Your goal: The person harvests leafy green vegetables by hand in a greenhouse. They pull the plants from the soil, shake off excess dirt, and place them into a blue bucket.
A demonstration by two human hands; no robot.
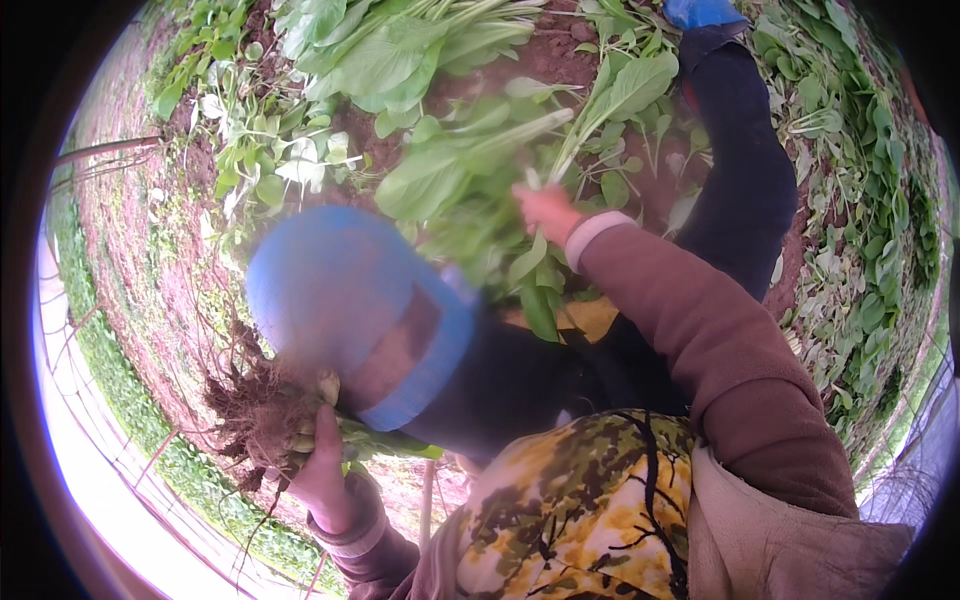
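At the lower left my left hand (326, 476) grips a leafy green plant by its stem bases, with a tangle of soil-covered roots (262, 412) facing left. Some of its leaves show behind my wrist and below the blue knee covering. Near the picture's middle my right hand (551, 214) has its fingers closed around pale stems of leafy greens (607, 105). Blurred broad leaves (442, 172) lie just left of that hand. Which leaves belong to the held stems is partly unclear.
A large blue covering (330, 292) is on my bent knee; another blue covering (701, 11) is on my foot. Cut or pulled greens (390, 60) lie on reddish soil at the top. Leafy rows (877, 202) run along the right, and a thin pole (109, 148) stands at the left.
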